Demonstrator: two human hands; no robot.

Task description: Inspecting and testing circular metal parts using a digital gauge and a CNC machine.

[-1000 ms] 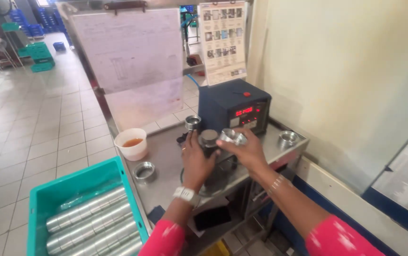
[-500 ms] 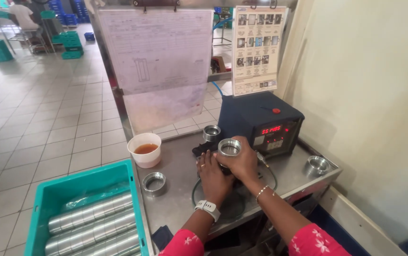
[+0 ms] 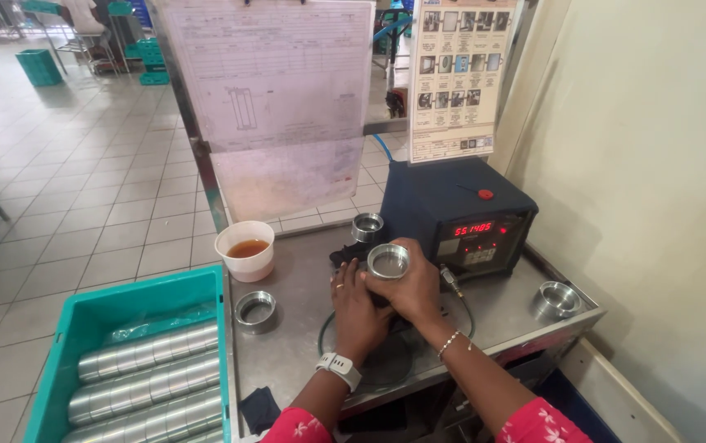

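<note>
Hands unmoved; right hand (image 3: 406,287) holds metal cylinder (image 3: 388,262) upright, bore up.

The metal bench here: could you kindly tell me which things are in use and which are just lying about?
In use:
left hand
right hand
metal cylinder
black fixture

Lying about:
cup of brown liquid
metal ring
teal crate

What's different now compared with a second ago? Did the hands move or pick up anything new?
Hardly anything. Both hands stay on the metal cylinder standing in front of the dark blue meter box: the right hand still wraps it, the left hand still steadies it from the side. Nothing was let go or picked up. The cup of brown liquid, the loose rings and the teal crate of cylinders lie as before; only the camera shifted.
</note>
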